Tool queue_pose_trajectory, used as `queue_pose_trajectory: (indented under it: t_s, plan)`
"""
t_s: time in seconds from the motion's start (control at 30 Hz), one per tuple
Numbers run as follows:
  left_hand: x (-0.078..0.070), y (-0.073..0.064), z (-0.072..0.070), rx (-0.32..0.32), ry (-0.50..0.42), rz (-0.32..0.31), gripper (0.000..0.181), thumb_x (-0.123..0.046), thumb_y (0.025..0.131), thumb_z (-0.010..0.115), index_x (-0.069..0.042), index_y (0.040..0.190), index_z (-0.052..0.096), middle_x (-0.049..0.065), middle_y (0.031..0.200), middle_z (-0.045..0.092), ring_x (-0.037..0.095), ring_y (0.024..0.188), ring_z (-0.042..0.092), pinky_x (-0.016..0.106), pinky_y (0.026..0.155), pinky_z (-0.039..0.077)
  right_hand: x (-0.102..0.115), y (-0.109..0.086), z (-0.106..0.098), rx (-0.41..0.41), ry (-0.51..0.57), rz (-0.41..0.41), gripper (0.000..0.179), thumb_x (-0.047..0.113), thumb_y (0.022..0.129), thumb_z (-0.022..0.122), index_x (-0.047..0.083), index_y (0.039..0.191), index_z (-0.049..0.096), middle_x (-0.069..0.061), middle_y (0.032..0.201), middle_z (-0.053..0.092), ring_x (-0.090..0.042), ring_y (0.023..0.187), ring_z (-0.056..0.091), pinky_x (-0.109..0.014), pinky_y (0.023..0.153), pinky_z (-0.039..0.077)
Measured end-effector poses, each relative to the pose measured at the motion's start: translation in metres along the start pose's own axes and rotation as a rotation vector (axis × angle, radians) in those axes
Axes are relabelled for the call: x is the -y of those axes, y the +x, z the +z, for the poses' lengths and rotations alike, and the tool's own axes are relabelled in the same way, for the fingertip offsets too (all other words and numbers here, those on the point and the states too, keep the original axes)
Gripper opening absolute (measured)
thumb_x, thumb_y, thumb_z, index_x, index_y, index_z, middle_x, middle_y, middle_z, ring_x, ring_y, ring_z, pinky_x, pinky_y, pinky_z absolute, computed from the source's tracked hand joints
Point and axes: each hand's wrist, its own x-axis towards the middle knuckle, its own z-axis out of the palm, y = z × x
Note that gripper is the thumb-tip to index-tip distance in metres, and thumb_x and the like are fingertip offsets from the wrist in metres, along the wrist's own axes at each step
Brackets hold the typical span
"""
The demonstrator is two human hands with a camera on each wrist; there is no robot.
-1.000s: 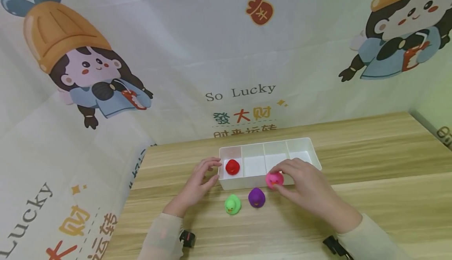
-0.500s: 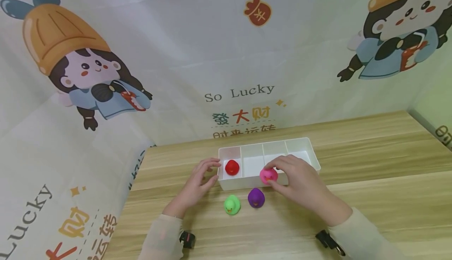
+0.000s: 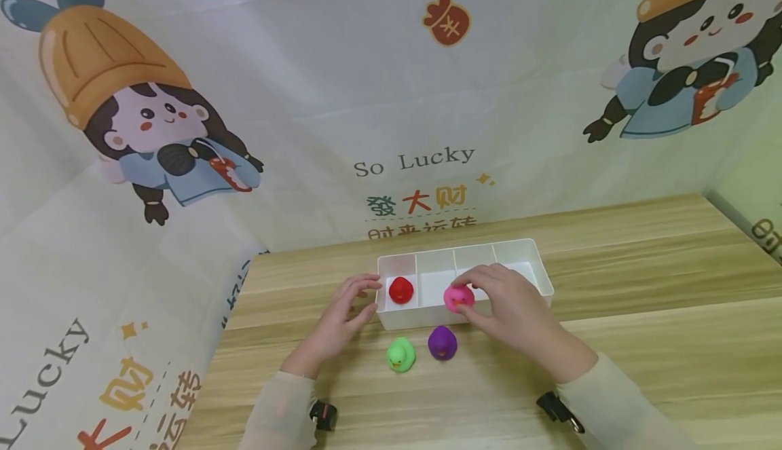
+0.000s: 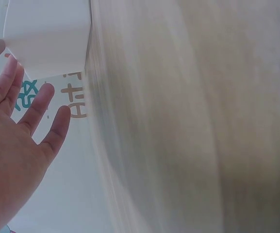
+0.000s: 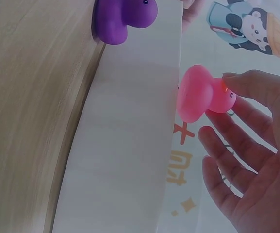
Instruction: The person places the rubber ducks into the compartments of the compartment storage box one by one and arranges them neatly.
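Note:
A white box [image 3: 411, 317] with a row of compartments stands on the table, and a red rubber duck [image 3: 400, 290] sits in its leftmost one. My right hand [image 3: 510, 304] pinches a pink rubber duck [image 3: 458, 298] between thumb and fingers, over the box's front rim. In the right wrist view the pink duck [image 5: 196, 94] is level with the rim, head toward my thumb. At the box's left end is my left hand [image 3: 342, 317], its fingers loosely spread and fingertips right at the wall [image 4: 52, 43]. A green duck [image 3: 400, 355] and a purple duck [image 3: 442, 343] sit in front of the box.
The wood-grain table [image 3: 641, 267] reaches back to a white printed cloth [image 3: 305, 97] hanging behind and at the left. A black wrist-worn device [image 3: 324, 415] shows at my left sleeve, and another black device [image 3: 559, 410] at the right one.
My right hand has moved left and slightly up and away with the pink duck, from in front of the box to over its front rim. My left hand has stayed put.

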Motion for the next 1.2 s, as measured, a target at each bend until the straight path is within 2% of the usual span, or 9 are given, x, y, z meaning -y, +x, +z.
queue_pose_trajectory:
  t_s: [0.4,0.7,1.0,1.2]
  plan:
    - [0.003,-0.001,0.0,-0.004,0.005,0.005,0.032,-0.008,0.102,0.063,-0.008,0.134,0.059,0.011,0.154,0.048,0.035,0.124,0.053,0.058,0.102,0.048,0.001,0.01,0.004,0.019,0.004,0.012,0.027,0.025,0.086,0.085,0.016,0.109,0.074,0.002,0.109,0.076,-0.018,0.101,0.068,-0.039,0.086,0.058]
    - [0.002,-0.001,0.0,0.006,0.0,-0.013,0.033,-0.008,0.102,0.062,-0.007,0.135,0.059,0.008,0.154,0.048,0.034,0.127,0.052,0.058,0.106,0.047,0.001,0.018,0.009,0.026,-0.001,0.035,0.027,0.025,0.086,0.085,0.015,0.109,0.074,0.001,0.108,0.076,-0.019,0.099,0.067,-0.039,0.086,0.057]
    - [0.003,0.001,0.002,-0.007,0.015,0.023,0.033,-0.007,0.101,0.063,-0.003,0.134,0.058,0.012,0.153,0.049,0.036,0.125,0.053,0.06,0.103,0.048,0.0,0.024,0.013,0.043,0.004,0.049,0.027,0.024,0.086,0.084,0.015,0.109,0.074,0.001,0.108,0.075,-0.02,0.1,0.067,-0.039,0.087,0.057]
    - [0.003,0.001,0.001,0.0,0.007,-0.001,0.033,-0.006,0.101,0.063,-0.003,0.134,0.059,0.01,0.153,0.048,0.035,0.126,0.052,0.057,0.105,0.048,-0.001,0.028,0.017,0.067,0.003,0.063,0.028,0.024,0.087,0.084,0.014,0.111,0.074,0.001,0.106,0.074,-0.021,0.1,0.067,-0.04,0.087,0.057]
